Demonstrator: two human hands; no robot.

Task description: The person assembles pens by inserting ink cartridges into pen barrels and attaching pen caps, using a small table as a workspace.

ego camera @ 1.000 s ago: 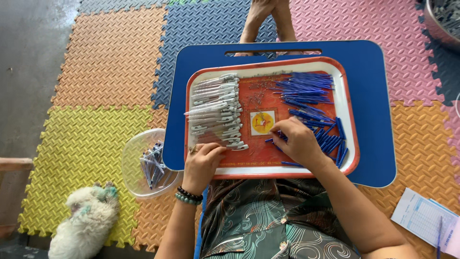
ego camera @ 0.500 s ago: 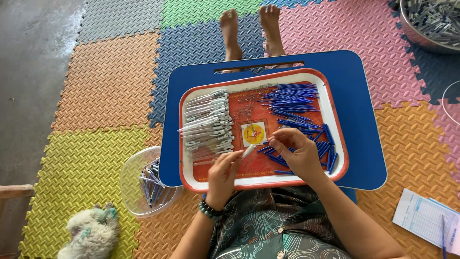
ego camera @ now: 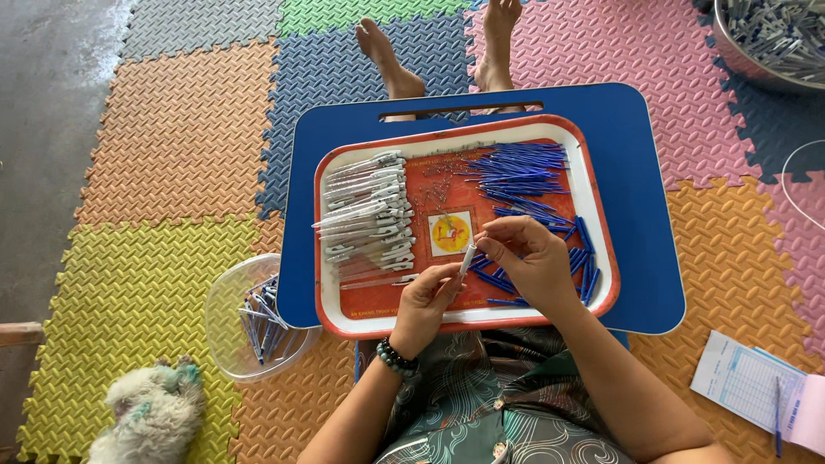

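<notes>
Lowest in the frame, the person's patterned lap fills the bottom centre, with both forearms rising from it toward the middle. The left hand [ego camera: 427, 301], with a bead bracelet [ego camera: 396, 357] at its wrist, is curled with its fingers pinched on the lower end of a white pen barrel [ego camera: 467, 258]. The right hand [ego camera: 528, 262] sits just right of it, its fingertips closed together at the barrel's upper end, so the barrel stands slanted between the two hands, just above the tray's near edge.

Under the hands lies a red tray [ego camera: 593, 215] with a white rim, resting on a blue lap surface [ego camera: 640, 215]. On the tray's left half a pile of white pen barrels [ego camera: 368, 219] lies just beside the left hand; on its right half, blue refills [ego camera: 520, 176] spread from the far edge down to beside the right hand.

At lower left, a clear plastic bowl [ego camera: 225, 322] holds blue pens, and a white fluffy dog [ego camera: 150, 412] lies below it. At lower right lies a paper form [ego camera: 746, 378].

Farther up, the person's bare feet [ego camera: 387, 51] rest on coloured foam floor mats [ego camera: 180, 129]. A metal basin [ego camera: 773, 39] of pens sits in the upper right corner.
</notes>
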